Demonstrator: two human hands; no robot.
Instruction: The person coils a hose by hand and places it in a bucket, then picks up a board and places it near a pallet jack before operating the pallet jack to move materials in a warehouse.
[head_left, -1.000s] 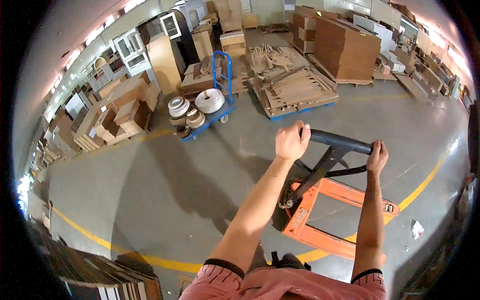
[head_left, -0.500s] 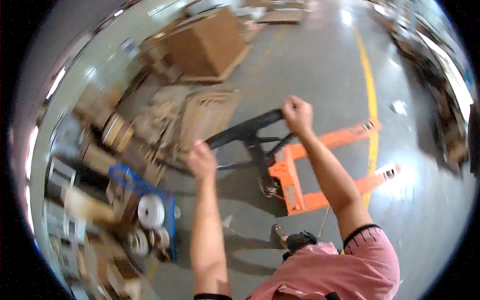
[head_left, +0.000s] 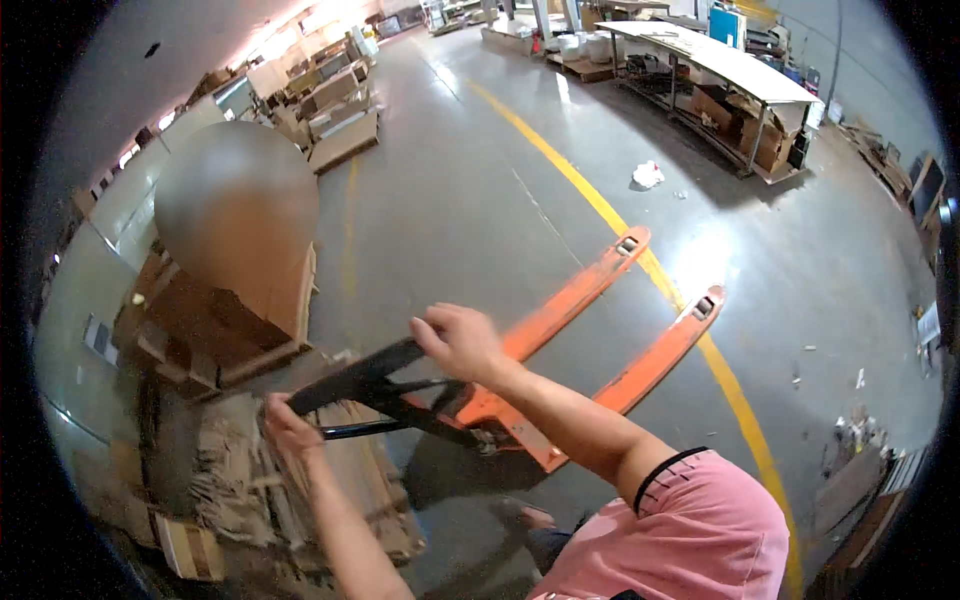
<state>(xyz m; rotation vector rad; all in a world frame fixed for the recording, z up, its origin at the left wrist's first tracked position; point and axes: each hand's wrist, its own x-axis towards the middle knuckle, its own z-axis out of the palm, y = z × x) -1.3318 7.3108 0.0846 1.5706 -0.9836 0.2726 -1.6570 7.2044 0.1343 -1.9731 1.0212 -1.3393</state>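
Both my hands grip the black handle (head_left: 365,375) of an orange pallet jack (head_left: 570,310). At the handle's left end, my left hand (head_left: 290,428) is wrapped round it. My right hand (head_left: 460,343) is closed on the right end, with that forearm passing over the jack's base. The jack's two forks point away to the right, and their tips lie at a yellow floor line. Nothing rests on the forks. A foot shows below the jack, partly blurred.
Left of the handle, flattened cardboard (head_left: 235,475) lies on the floor beside a large brown carton (head_left: 230,340). Far right stands a long white-topped workbench (head_left: 720,60). A crumpled white scrap (head_left: 648,175) lies beyond the yellow line (head_left: 560,165). More cartons line the far left.
My view has turned to the right, bringing the workbench in. The pallet jack's handle and my hands now appear lower and further left, with both hands still gripping it.
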